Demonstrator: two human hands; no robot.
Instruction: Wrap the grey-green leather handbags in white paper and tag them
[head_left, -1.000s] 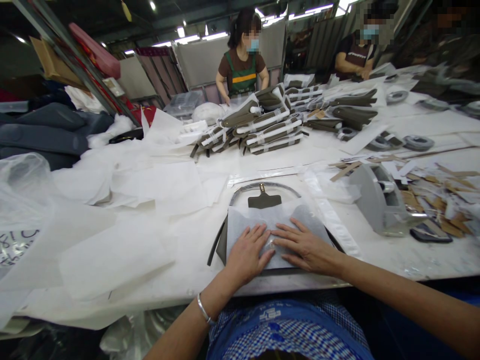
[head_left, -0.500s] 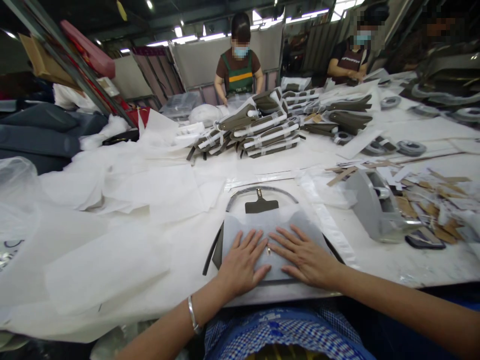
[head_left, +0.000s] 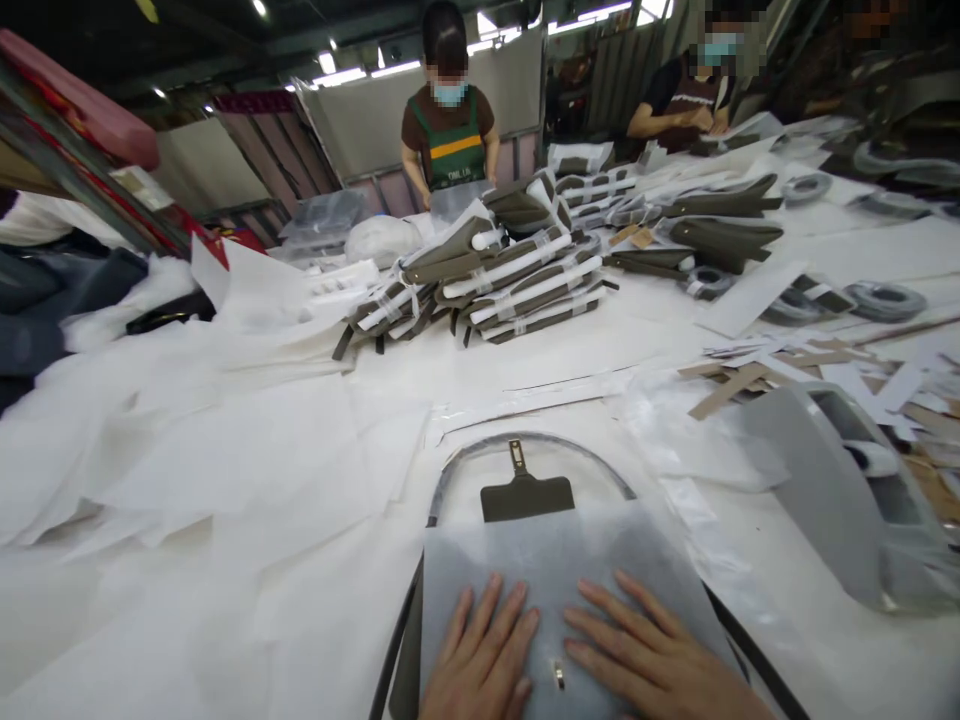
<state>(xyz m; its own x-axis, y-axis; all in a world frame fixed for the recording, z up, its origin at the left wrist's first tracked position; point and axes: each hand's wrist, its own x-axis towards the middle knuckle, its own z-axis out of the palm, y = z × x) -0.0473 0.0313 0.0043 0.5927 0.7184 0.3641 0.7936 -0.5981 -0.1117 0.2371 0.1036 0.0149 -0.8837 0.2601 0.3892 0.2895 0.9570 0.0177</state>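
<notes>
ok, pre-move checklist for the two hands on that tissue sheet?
1. Left hand flat on the tissue sheet: ok.
2. Right hand flat on the same sheet: ok.
3. Sheet covers the dark bag panel; clasp tab shows above it: ok.
4. Strap loops beyond the tab, clear of both hands: ok.
5. Small metal piece between the hands, attached or loose: cannot tell.
6. Grey tape dispenser stands apart, to the right: ok.
</notes>
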